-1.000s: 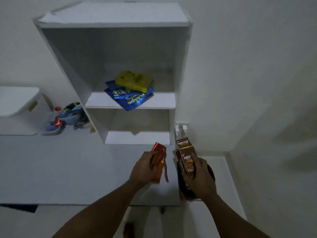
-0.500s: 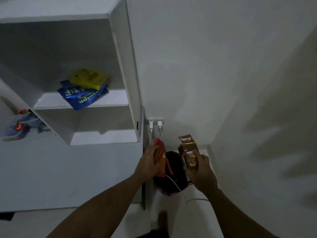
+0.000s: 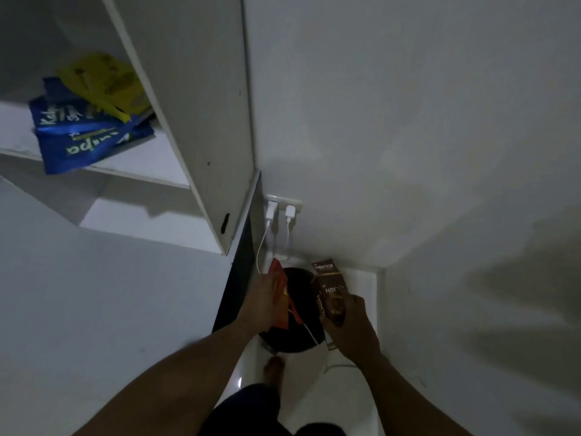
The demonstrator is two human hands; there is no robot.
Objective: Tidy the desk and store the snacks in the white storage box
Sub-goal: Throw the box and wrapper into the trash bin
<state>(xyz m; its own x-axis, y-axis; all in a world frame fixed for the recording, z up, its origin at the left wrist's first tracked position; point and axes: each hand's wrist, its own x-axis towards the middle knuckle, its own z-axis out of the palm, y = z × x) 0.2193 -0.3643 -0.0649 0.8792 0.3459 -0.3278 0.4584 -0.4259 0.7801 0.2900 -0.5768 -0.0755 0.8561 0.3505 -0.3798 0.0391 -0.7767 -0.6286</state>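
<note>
Left grip (image 3: 262,298) curled round flat red snack packet (image 3: 280,297); right grip (image 3: 353,328) curled round brown Nextar cardboard carton (image 3: 330,292). Both held over round black container (image 3: 297,341) on floor, just beside white worktop (image 3: 110,309) edge

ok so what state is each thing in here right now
red packet, gripped in the left hand
Nextar box, gripped in the right hand
blue packets, lying on the shelf, overhanging its edge
yellow packet, lying on the blue packets
two chargers, plugged into the wall socket
black bin, standing on the floor
</note>
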